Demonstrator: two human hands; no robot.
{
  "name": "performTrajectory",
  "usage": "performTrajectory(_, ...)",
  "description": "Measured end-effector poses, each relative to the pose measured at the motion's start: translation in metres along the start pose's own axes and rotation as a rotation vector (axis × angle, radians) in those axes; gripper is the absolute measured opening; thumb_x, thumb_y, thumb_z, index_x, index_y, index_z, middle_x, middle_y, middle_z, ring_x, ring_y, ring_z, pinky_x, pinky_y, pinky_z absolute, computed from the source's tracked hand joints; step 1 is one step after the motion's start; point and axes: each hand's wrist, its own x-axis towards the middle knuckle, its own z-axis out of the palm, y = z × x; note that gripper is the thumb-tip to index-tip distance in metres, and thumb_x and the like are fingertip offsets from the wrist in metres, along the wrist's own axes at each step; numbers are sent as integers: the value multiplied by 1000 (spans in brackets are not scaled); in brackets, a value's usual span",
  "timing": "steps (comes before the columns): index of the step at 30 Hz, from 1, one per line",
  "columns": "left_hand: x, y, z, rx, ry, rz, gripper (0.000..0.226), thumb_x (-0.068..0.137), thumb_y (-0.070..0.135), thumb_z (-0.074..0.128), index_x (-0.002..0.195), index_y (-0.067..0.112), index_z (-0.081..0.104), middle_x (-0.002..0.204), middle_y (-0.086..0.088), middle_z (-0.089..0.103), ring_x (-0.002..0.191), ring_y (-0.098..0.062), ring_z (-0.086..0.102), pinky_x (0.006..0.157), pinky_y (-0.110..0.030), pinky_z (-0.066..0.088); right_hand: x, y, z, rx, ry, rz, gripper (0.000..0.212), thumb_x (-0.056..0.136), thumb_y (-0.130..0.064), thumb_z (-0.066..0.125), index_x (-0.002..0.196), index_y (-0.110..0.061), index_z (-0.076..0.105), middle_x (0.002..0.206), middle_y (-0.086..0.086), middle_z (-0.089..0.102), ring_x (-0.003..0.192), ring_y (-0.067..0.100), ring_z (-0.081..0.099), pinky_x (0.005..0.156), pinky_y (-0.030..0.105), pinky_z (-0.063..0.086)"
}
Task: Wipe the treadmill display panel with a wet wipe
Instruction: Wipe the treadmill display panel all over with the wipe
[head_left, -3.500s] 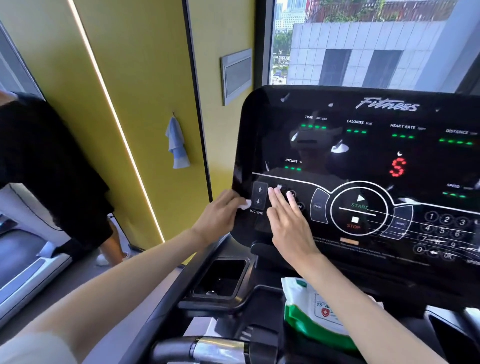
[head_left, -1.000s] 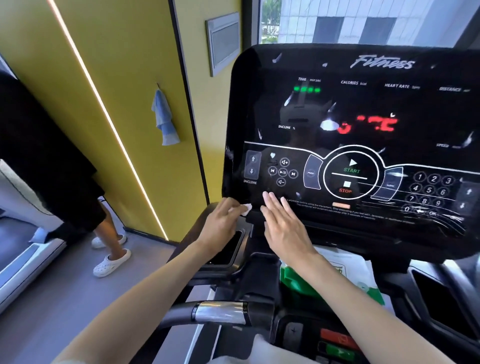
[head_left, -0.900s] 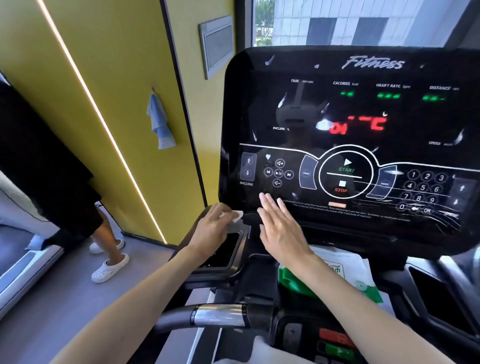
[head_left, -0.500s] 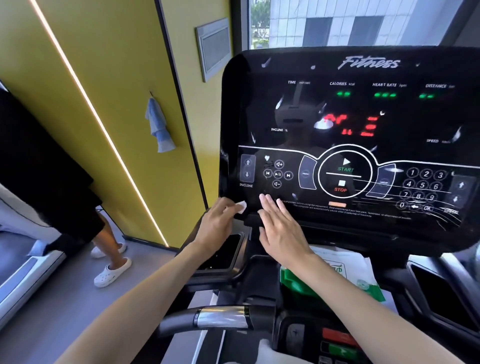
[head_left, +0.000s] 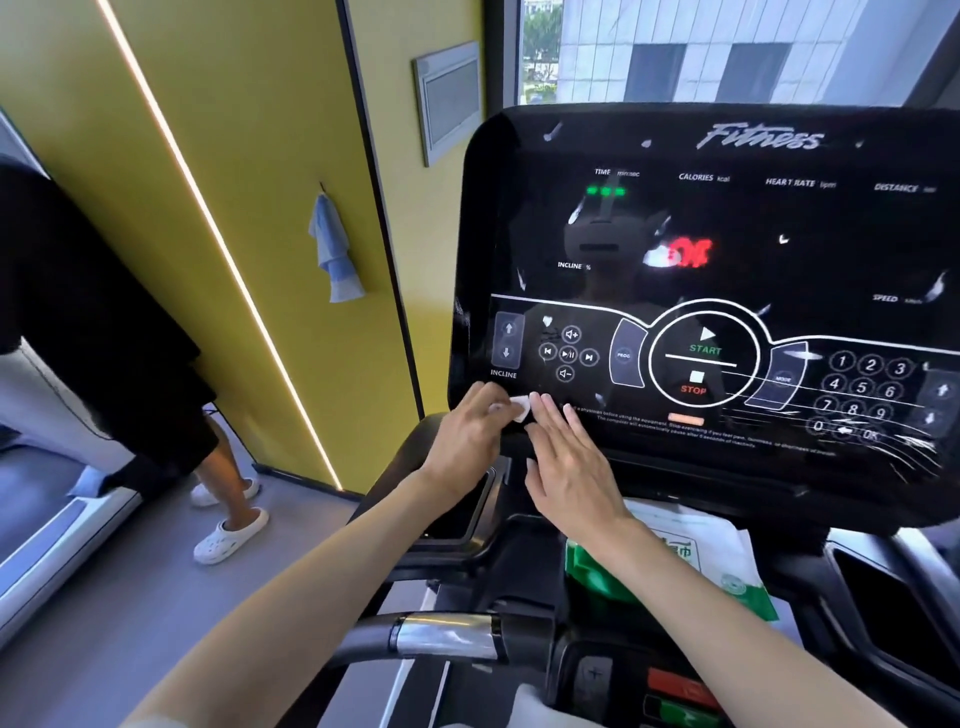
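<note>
The black glossy display panel (head_left: 727, 270) of the treadmill fills the right half of the head view, with lit buttons and white smears on it. My left hand (head_left: 465, 441) is at the panel's lower left corner, fingers pinched on a small white wet wipe (head_left: 519, 407) that touches the glass under the INCLINE buttons. My right hand (head_left: 569, 462) lies flat just right of it, fingers straight and together, fingertips on the panel's bottom strip. It holds nothing.
A green-and-white pack of wipes (head_left: 691, 566) lies on the console tray below the panel. A chrome-banded handlebar (head_left: 447, 634) crosses in front. A person (head_left: 104, 332) stands on the left by the yellow wall, where a blue cloth (head_left: 332, 249) hangs.
Over 3.5 seconds both hands slid down from the INCLINE buttons to the panel's bottom edge. In the last second the left hand with the wipe shifted slightly; the right hand stayed flat.
</note>
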Motion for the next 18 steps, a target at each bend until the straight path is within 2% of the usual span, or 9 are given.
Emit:
performTrajectory(3, -4, -4, -6, 55, -69, 73, 41, 74, -5, 33, 107, 9, 52, 97, -3, 42, 83, -22, 46, 47, -37, 49, 0, 2, 1, 9, 11, -8, 35, 83, -9, 55, 115, 4, 56, 145, 21, 37, 138, 27, 30, 112, 43, 28)
performTrajectory(5, -13, -17, -15, 100, -80, 84, 37, 77, -3, 35, 109, 8, 51, 99, -4, 43, 85, -24, 47, 50, -38, 50, 0, 2, 1, 2, 11, -17, 34, 82, -8, 57, 113, 4, 56, 144, 22, 37, 138, 28, 30, 113, 42, 26)
performTrajectory(7, -21, -31, -23, 122, -42, 28, 35, 79, -10, 44, 108, 6, 57, 99, -9, 50, 87, -25, 50, 52, -38, 51, 0, 2, 3, -3, 11, -15, 32, 81, -7, 58, 111, 2, 56, 144, 22, 37, 138, 28, 30, 114, 42, 25)
performTrajectory(9, -26, -39, -24, 83, 43, -99, 35, 76, -14, 56, 105, 5, 61, 96, -13, 57, 86, -27, 52, 54, -39, 50, 0, 1, 4, 4, 13, -1, 30, 81, -7, 58, 109, 2, 56, 144, 22, 37, 138, 29, 31, 114, 42, 25)
performTrajectory(11, -31, -32, -16, 47, 106, -171, 33, 76, -13, 56, 103, 5, 60, 95, -13, 58, 85, -26, 53, 53, -39, 50, 0, 0, 5, 12, 13, 5, 28, 81, -6, 57, 107, 2, 56, 144, 23, 38, 137, 30, 32, 113, 43, 25)
performTrajectory(15, -37, -14, 1, 27, 12, -80, 42, 71, -19, 62, 104, 8, 56, 96, -4, 52, 84, -22, 52, 45, -37, 48, 0, 1, 4, 5, 6, -5, 28, 80, -6, 57, 107, 1, 56, 144, 23, 37, 137, 30, 31, 114, 41, 22)
performTrajectory(18, -15, -28, -13, 7, 119, -185, 36, 74, -18, 62, 103, 3, 62, 91, -12, 57, 77, -25, 54, 53, -39, 48, 1, 1, 4, -3, 20, -6, 31, 81, -7, 57, 110, 4, 57, 143, 24, 38, 136, 31, 33, 114, 42, 24)
